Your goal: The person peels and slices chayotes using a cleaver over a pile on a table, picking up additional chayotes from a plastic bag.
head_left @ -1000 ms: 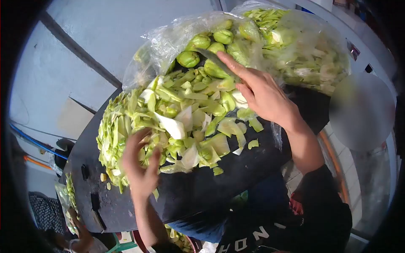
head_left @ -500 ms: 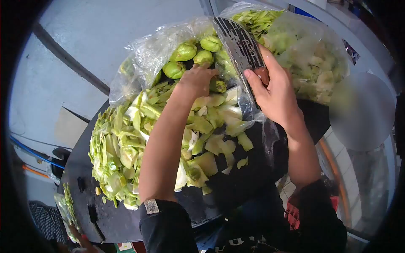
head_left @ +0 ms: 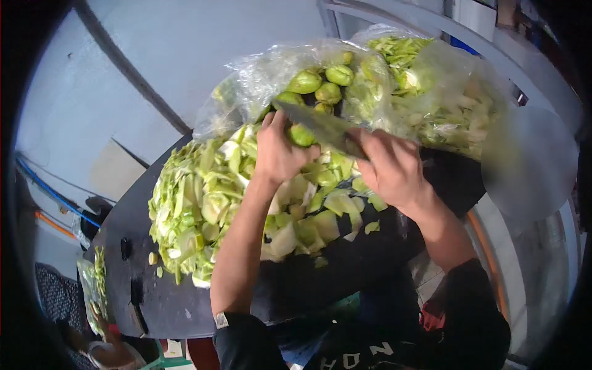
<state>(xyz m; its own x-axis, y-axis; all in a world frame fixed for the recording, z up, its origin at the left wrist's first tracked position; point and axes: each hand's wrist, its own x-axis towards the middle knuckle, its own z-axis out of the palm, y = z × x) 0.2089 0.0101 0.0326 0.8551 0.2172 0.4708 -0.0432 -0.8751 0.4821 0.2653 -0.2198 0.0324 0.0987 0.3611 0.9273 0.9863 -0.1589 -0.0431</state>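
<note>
A green chayote [head_left: 301,135] is held in my left hand [head_left: 277,151], fingers wrapped round its far side and thumb below. My right hand [head_left: 394,166] grips a wide-bladed knife [head_left: 320,126] by its handle. The blade, slightly blurred, slants across above the chayote with its tip near my left fingers; whether it touches the chayote I cannot tell. Beneath both hands spreads a heap of cut pale-green chayote pieces [head_left: 206,200]. Just beyond them, several whole chayotes [head_left: 328,93] lie in an opened clear plastic bag [head_left: 274,61].
Bags of sliced green vegetable [head_left: 441,123] stand at the far right of the dark table [head_left: 345,277]. A pale wall [head_left: 203,49] rises behind. At lower left are a small bag of green stalks [head_left: 95,290], a dark-handled tool [head_left: 137,302] and part of another person [head_left: 111,348].
My left hand has come away from the bag with a chayote in it. The knife has swung down from upright to lie across over that chayote. The whole view has shifted a little.
</note>
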